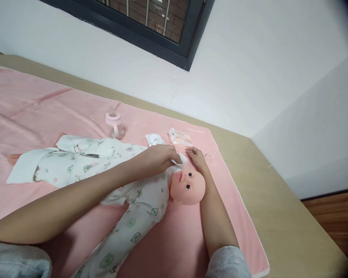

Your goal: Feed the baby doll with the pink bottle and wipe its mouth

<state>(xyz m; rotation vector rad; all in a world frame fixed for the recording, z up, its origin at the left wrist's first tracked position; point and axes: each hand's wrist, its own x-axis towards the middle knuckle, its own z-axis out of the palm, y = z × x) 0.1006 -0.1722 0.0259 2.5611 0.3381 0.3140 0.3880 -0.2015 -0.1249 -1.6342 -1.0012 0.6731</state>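
While the left hand (158, 159) has its fingers closed on a white cloth (179, 166) near the head (191, 191) of the doll (150, 195), a careless pull could drag it across the mouth. The doll lies on the blanket (176, 239), head towards three o'clock. The right hand (196, 157), fingers loosely bent and apparently empty, could knock the packet (179, 136) at its eleven o'clock by lifting hastily.
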